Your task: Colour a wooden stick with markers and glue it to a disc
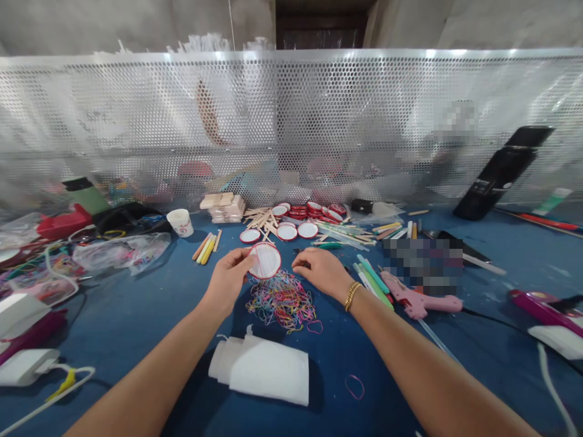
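Observation:
My left hand (230,276) pinches a round white lid with a red rim (265,261) and holds it upright above a heap of coloured rubber bands (283,300) on the blue table. My right hand (321,270), with a gold bracelet at the wrist, rests palm down at the heap's upper right edge. Its fingers are curled down at the bands; whether they hold one is hidden.
More red-rimmed lids (296,220) and wooden sticks (260,218) lie beyond. Coloured sticks (371,276), a pink glue gun (416,298), a white bottle (262,369), a paper cup (181,222), a loose band (354,386) and a perforated screen (291,127) surround them.

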The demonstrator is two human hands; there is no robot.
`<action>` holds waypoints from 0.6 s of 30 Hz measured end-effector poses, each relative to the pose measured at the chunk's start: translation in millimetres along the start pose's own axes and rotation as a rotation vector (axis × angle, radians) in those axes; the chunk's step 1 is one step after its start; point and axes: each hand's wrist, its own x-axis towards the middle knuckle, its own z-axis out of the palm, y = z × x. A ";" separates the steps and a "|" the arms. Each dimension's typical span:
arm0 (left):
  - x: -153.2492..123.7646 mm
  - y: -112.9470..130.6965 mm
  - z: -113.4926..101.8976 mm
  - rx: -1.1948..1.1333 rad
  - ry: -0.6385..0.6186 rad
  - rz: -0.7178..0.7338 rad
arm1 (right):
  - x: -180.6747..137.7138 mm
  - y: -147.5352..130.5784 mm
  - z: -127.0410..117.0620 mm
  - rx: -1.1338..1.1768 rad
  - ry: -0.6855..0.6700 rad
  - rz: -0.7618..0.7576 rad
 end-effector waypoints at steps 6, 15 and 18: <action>1.2 -3.6 1.2 -0.016 -0.014 -0.020 | 8.3 -2.0 18.3 -0.060 -0.008 0.018; 0.5 -7.2 -0.7 0.003 -0.069 0.015 | 11.2 0.8 30.7 0.079 0.034 0.033; -0.2 -6.4 -0.5 -0.010 -0.103 -0.019 | 11.6 5.0 28.3 0.194 0.083 0.073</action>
